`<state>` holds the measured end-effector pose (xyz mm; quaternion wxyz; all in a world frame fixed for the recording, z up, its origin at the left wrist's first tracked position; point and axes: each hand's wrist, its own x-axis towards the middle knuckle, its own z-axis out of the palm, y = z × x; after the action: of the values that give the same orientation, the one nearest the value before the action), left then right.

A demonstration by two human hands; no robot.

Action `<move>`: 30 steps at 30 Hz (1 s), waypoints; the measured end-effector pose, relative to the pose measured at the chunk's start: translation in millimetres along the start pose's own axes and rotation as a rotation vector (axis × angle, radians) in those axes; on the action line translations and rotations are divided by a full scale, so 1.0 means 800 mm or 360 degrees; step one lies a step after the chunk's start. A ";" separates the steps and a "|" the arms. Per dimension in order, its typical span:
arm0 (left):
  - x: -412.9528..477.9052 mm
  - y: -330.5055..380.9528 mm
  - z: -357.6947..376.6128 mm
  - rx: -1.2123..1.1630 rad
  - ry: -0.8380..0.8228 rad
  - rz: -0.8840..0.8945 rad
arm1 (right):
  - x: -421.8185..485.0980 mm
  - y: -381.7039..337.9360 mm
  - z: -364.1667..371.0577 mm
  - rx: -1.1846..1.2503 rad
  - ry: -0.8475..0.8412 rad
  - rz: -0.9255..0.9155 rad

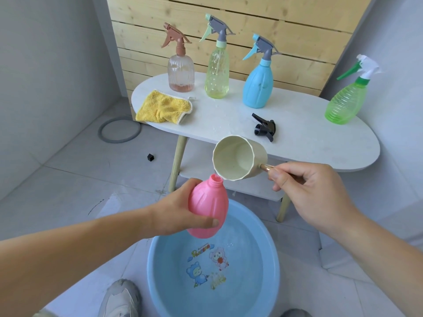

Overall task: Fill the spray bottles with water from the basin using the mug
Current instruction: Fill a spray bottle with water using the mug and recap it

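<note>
Grey floor tiles and a pale wood-slat panel frame a low white oval table (297, 115), with a blue basin (158, 259) of water on the floor in front of it. Over the basin, the left hand (176, 211) is wrapped around a capless pink bottle (207, 208), thumb across its lower side, the open neck tilted up and away. The right hand (313, 191) pinches the metal handle of a cream mug (238, 157), which is tipped on its side with its mouth facing the viewer and its lower rim just beside the bottle's neck; the inside looks empty. On the table stand 4 capped spray bottles: a clear one (181, 74) with a brown trigger and a little liquid at the bottom, a yellow one (217, 72), a blue one (258, 85) and a green one (345, 101) near the right end. A black trigger head (264, 128) lies loose on the tabletop near the mug, and a yellow cloth (163, 107) is crumpled at the left end. A grey shoe (120, 298) shows beside the basin.
</note>
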<state>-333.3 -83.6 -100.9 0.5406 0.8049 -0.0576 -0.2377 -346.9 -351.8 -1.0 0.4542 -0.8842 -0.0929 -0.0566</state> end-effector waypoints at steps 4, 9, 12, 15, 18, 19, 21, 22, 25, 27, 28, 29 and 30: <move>0.002 -0.001 0.002 0.0003 -0.0019 0.0020 | -0.001 -0.004 -0.001 -0.0030 0.0019 -0.0026; 0.003 -0.002 0.003 0.0005 -0.0023 0.0025 | -0.002 -0.008 -0.003 -0.0042 0.0035 -0.0105; 0.003 -0.002 0.003 0.0007 -0.0024 0.0023 | 0.000 -0.009 -0.002 -0.0058 0.0037 -0.0157; 0.004 -0.002 0.003 0.0005 -0.0035 0.0024 | 0.000 -0.008 -0.003 -0.0060 0.0044 -0.0199; 0.005 -0.001 0.004 -0.0002 -0.0029 0.0023 | 0.001 -0.003 -0.003 -0.0054 0.0044 -0.0219; 0.005 -0.001 0.004 -0.0005 -0.0029 0.0024 | 0.001 -0.002 -0.003 -0.0059 0.0042 -0.0225; 0.006 -0.001 0.004 -0.0006 -0.0033 0.0025 | 0.002 0.000 -0.004 -0.0074 0.0047 -0.0236; 0.006 -0.001 0.004 -0.0006 -0.0034 0.0027 | 0.002 0.001 -0.004 -0.0081 0.0049 -0.0240; 0.007 -0.002 0.005 -0.0008 -0.0027 0.0029 | 0.003 0.002 -0.004 -0.0088 0.0050 -0.0249; 0.007 -0.002 0.005 -0.0009 -0.0028 0.0029 | 0.003 0.003 -0.004 -0.0097 0.0052 -0.0265; 0.007 -0.002 0.005 -0.0010 -0.0032 0.0029 | 0.003 0.004 -0.004 -0.0097 0.0055 -0.0273; 0.007 -0.002 0.005 -0.0012 -0.0036 0.0029 | 0.003 0.004 -0.004 -0.0098 0.0058 -0.0281; 0.007 -0.002 0.005 -0.0014 -0.0036 0.0029 | 0.003 0.005 -0.003 -0.0103 0.0062 -0.0291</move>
<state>-330.8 -88.0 -105.6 0.5455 0.7993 -0.0702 -0.2422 -343.4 -355.9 -1.9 0.4200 -0.8851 -0.1624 -0.1181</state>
